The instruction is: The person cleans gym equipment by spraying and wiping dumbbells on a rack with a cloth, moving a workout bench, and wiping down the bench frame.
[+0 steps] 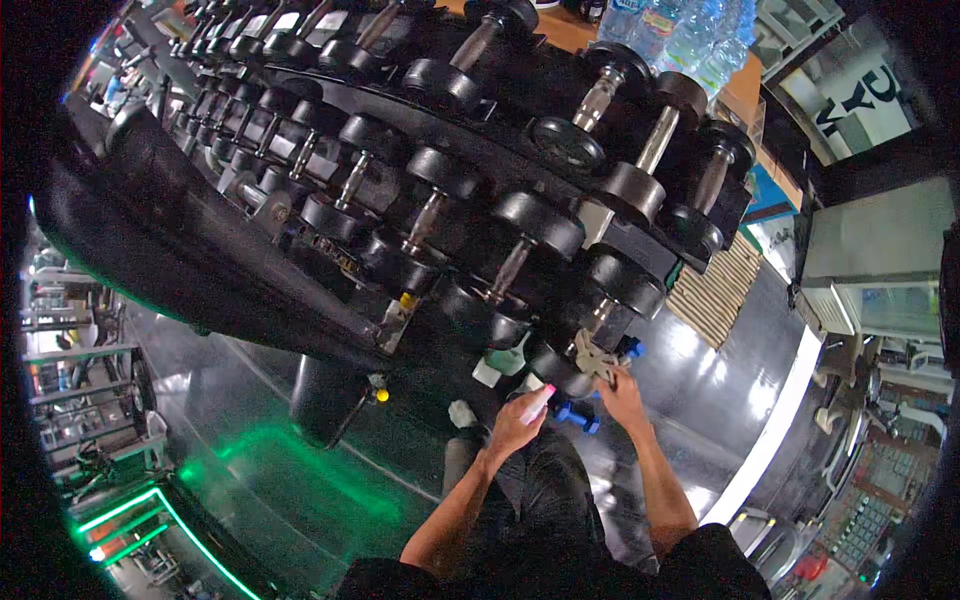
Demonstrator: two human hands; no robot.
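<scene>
My left hand [516, 421] grips a small white container [535, 406] with a pink end, probably a bottle. In my right hand [622, 391] is a bunched beige cloth [594, 355], which lies against the lower end of a black dumbbell [621, 280] on the lower rack tier. The cloth hides part of the handle and lower head. Below it, between my hands, a small blue dumbbell [577, 418] is on the floor. Another blue item [634, 347] shows just beyond the cloth. Left of the dumbbell is a pale green and white object [502, 361], its kind unclear.
Black dumbbells [512, 262] fill a two-tier rack. A padded black bench [225, 247] flanks it at left. Wrapped water bottles [679, 37] stand on a wooden surface behind. A ribbed tan mat [716, 292] lies right of the rack. Something white and crumpled [462, 413] is near my knee.
</scene>
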